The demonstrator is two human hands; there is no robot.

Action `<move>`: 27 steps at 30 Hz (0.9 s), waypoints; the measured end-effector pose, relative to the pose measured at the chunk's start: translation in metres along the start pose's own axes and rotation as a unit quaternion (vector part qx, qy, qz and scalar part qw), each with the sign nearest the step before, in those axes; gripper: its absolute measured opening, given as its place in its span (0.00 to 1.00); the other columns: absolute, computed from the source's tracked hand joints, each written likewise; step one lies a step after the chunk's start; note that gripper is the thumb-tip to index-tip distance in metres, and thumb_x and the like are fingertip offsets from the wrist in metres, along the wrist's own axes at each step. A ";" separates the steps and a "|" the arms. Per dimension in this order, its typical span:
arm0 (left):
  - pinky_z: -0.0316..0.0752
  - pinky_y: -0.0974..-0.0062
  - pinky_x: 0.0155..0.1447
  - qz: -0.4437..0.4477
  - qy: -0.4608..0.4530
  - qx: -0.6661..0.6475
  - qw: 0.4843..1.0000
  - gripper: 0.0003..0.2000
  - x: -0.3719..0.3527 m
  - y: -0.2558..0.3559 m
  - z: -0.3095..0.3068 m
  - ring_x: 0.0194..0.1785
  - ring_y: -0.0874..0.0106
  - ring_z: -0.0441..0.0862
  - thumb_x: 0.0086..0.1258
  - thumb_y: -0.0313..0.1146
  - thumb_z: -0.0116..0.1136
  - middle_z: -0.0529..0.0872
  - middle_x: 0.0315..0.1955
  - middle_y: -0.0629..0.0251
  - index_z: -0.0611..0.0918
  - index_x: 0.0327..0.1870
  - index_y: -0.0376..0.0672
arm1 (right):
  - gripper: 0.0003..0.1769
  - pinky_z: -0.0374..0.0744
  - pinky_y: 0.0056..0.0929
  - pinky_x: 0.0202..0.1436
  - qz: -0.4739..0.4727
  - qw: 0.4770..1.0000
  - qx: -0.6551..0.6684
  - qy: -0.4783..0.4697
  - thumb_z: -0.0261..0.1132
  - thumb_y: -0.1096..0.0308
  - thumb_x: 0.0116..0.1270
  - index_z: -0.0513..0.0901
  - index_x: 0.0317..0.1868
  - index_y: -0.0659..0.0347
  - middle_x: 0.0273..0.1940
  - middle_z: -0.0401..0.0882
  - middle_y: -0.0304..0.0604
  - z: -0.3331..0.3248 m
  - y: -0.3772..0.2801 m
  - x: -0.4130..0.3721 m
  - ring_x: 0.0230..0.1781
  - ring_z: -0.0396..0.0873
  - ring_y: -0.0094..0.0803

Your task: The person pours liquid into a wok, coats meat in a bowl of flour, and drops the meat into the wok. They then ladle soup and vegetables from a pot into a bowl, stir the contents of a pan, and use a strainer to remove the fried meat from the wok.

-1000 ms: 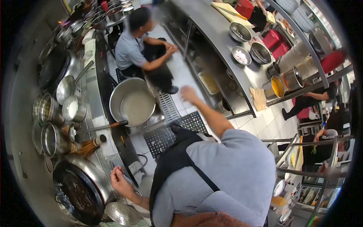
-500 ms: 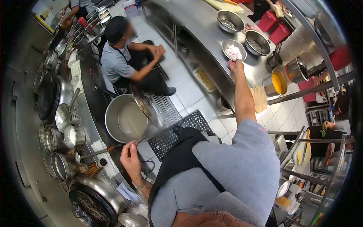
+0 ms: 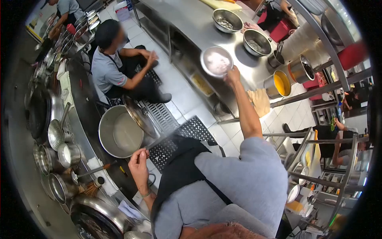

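Note:
My right hand (image 3: 232, 75) grips the rim of a metal bowl (image 3: 204, 59) holding pale, whitish food pieces (image 3: 218, 61). The bowl is off the steel counter, out over its near edge, and the food is smeared by motion. My left hand (image 3: 139, 164) is closed in a pinch beside a large metal pot (image 3: 104, 131) of cloudy liquid. A thin blurred grey shape (image 3: 171, 134) extends from its fingers; I cannot make out what it is. The pot's lid (image 3: 140, 117) leans at its far side.
Metal bowls (image 3: 227, 20) and a container of orange liquid (image 3: 281, 84) stand on the steel counter (image 3: 183, 20). A co-worker (image 3: 109, 65) sits ahead. Along the left stove are a skimmer (image 3: 55, 133), a wok (image 3: 93, 217) and a ladle (image 3: 91, 171). A rack (image 3: 306, 159) stands right.
My right hand has lifted the bowl off the counter and brought it left and nearer. My left hand stays pinched beside the pot. The whole view has shifted slightly.

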State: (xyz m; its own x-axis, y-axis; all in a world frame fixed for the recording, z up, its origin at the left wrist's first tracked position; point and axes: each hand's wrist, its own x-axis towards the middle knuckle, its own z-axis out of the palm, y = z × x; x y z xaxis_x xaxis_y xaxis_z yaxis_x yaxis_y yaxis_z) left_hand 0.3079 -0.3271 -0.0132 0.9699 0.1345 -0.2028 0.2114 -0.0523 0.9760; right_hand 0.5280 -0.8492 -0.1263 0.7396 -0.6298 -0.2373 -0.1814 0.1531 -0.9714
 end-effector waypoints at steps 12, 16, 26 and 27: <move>0.86 0.76 0.39 -0.059 0.085 -0.267 0.958 0.11 -0.012 -0.035 -0.011 0.43 0.67 0.87 0.77 0.30 0.55 0.80 0.47 0.55 0.71 0.53 0.34 | 0.22 0.70 0.19 0.14 -0.019 0.754 -0.189 -0.629 0.56 0.77 0.65 0.74 0.60 0.70 0.28 0.77 0.38 0.219 -0.027 -0.266 0.15 0.70 0.18; 0.84 0.78 0.28 -0.027 0.293 -0.280 0.914 0.13 -0.056 -0.049 -0.027 0.32 0.69 0.87 0.74 0.29 0.59 0.79 0.43 0.54 0.69 0.50 0.33 | 0.22 0.70 0.18 0.15 -0.002 0.664 -0.171 -0.728 0.55 0.78 0.65 0.73 0.60 0.70 0.28 0.78 0.37 0.270 -0.008 -0.318 0.15 0.70 0.18; 0.81 0.83 0.24 -0.017 0.566 -0.243 0.788 0.06 -0.167 -0.074 -0.029 0.25 0.77 0.82 0.74 0.26 0.57 0.83 0.32 0.60 0.73 0.42 0.35 | 0.22 0.81 0.37 0.30 -0.432 0.366 -0.197 -0.801 0.64 0.72 0.66 0.75 0.61 0.67 0.32 0.82 0.53 0.320 0.014 -0.473 0.27 0.83 0.45; 0.81 0.83 0.24 -0.023 0.582 -0.235 0.778 0.06 -0.174 -0.072 -0.029 0.25 0.78 0.82 0.74 0.26 0.57 0.82 0.31 0.61 0.73 0.41 0.35 | 0.21 0.81 0.46 0.42 -0.452 0.397 -0.192 -0.776 0.69 0.70 0.63 0.78 0.56 0.66 0.39 0.82 0.59 0.316 -0.002 -0.496 0.39 0.83 0.58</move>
State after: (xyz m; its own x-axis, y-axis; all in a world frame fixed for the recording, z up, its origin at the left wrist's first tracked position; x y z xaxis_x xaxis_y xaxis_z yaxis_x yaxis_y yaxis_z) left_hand 0.1203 -0.3176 -0.0461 0.1398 0.9449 -0.2959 -0.0908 0.3098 0.9465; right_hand 0.3667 -0.2963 -0.0075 0.0702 0.9764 0.2042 0.7468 0.0842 -0.6596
